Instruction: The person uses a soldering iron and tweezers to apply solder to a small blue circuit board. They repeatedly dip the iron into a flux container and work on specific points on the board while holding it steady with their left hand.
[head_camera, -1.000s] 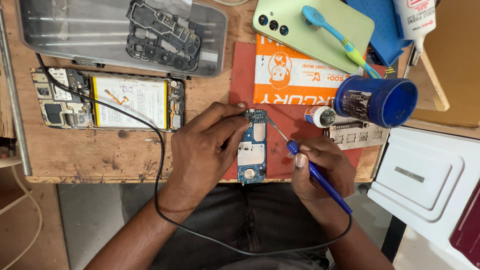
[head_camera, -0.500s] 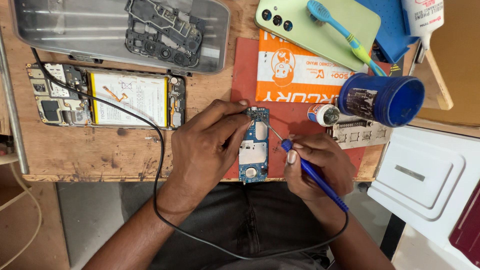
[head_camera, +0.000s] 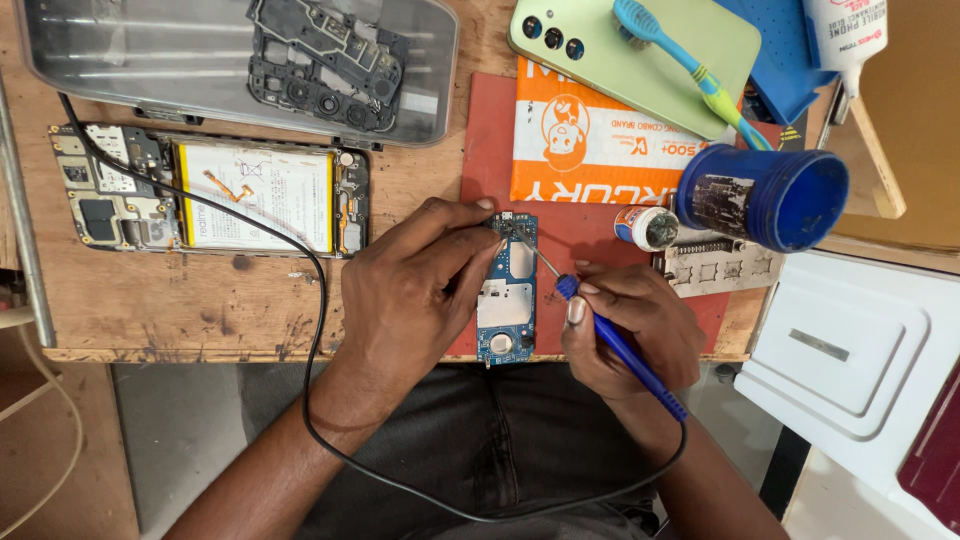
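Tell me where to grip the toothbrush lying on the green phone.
Take the toothbrush by its bare lower handle, coming from above. It lies flat and slanted across the green phone, bristle head at the upper left, handle end free near the blue cup.

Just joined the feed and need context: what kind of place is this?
Probably a phone repair bench: an opened phone with exposed battery lies on the wooden table, the left hand steadies a small blue circuit board, and the right hand holds a blue-handled soldering iron.

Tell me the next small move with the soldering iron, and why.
Probably keep the soldering iron tip steady at the circuit board's top end: the tip already sits there, the right hand grips it like a pen, and the left hand pins the board.
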